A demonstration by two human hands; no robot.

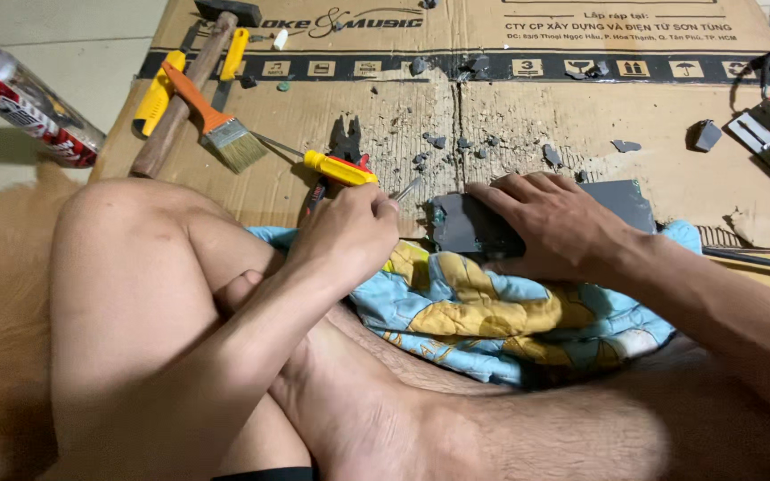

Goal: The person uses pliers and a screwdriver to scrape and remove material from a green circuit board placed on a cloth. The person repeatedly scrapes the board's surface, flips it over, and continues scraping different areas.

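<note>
Flattened cardboard [528,116] covers the floor, dotted with grey chips. Dark grey block [492,223] sits on a blue and yellow cloth [474,307] over the lap, long side running left-right. Right hand [559,223] is spread flat on top, pressing it down. Left hand [345,233] is fisted around a yellow-handled screwdriver [349,171], tip aimed at the block's left end, just beside it. Brush [216,120], hammer [193,76] and spray can [24,102] lie further off.
</note>
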